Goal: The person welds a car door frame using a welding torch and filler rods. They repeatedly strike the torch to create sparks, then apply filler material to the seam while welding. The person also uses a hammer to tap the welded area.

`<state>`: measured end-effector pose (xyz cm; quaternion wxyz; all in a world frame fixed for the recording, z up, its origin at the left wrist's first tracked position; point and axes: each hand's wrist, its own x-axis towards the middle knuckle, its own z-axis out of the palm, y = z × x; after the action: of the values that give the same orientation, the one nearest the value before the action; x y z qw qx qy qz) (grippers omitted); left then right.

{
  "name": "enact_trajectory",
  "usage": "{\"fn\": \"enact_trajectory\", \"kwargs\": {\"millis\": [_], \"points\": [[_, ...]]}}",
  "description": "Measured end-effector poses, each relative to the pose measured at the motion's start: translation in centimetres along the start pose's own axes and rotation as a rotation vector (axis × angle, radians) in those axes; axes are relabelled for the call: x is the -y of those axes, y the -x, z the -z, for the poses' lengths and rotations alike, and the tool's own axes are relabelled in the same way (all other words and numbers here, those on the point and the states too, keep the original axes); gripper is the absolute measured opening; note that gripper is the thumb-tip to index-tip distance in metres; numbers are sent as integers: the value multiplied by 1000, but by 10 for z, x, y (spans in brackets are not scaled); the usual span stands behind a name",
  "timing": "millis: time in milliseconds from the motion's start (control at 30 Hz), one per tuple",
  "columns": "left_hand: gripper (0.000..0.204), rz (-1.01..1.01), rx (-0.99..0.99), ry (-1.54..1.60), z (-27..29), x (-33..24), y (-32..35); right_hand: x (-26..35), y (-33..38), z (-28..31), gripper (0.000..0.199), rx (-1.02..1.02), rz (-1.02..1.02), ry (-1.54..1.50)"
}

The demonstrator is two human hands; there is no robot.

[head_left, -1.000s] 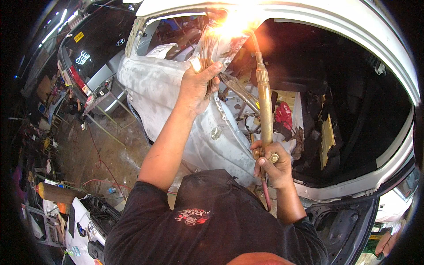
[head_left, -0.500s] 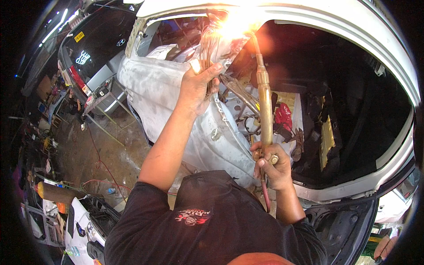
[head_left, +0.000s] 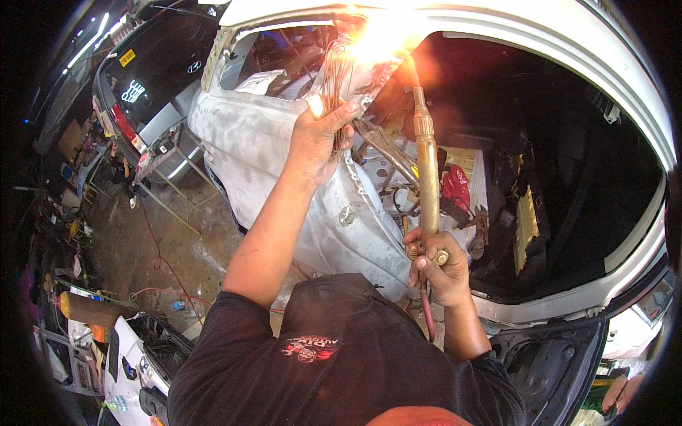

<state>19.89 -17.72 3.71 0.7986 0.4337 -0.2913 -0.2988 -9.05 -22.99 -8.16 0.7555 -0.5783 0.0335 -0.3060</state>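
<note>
My right hand (head_left: 442,268) is wrapped round the valve end of a brass gas welding torch (head_left: 427,174), held upright with its bent tip at the top. A bright flame (head_left: 380,44) glares at that tip, against the pillar between the car's window and door opening; the glare hides the exact contact spot. My left hand (head_left: 317,138) grips a looped bundle of thin filler wire (head_left: 332,82), whose upper end reaches up beside the flame. Below both hands spreads the sanded, grey-white rear quarter panel (head_left: 263,153) of the car body. A reddish hose (head_left: 428,316) hangs from the torch.
Inside the door opening lie a red cloth bag (head_left: 455,186) and loose parts. A dark door panel (head_left: 550,362) stands at lower right. To the left are a metal stand (head_left: 167,170), another car (head_left: 160,78), hoses on the floor and a gas cylinder (head_left: 96,309).
Both hands keep almost the same place and hold. The flame's glare has shifted slightly in shape and spread around the torch tip.
</note>
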Motion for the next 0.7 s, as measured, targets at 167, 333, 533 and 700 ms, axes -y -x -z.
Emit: {"fn": "enact_trajectory", "kwargs": {"millis": [167,333,533,700], "points": [[23,-9,2,-6,2,0,0,-1,1,1,19,5,0,27],[22,-1,-8,-11,1,1,-1,0,-1,1,19,6,3,2],[21,10,-25,-5,3,3,-3,-2,-6,1,18,17,11,-23],[21,19,-23,-14,1,0,-2,-2,-7,1,18,19,12,-25]]}}
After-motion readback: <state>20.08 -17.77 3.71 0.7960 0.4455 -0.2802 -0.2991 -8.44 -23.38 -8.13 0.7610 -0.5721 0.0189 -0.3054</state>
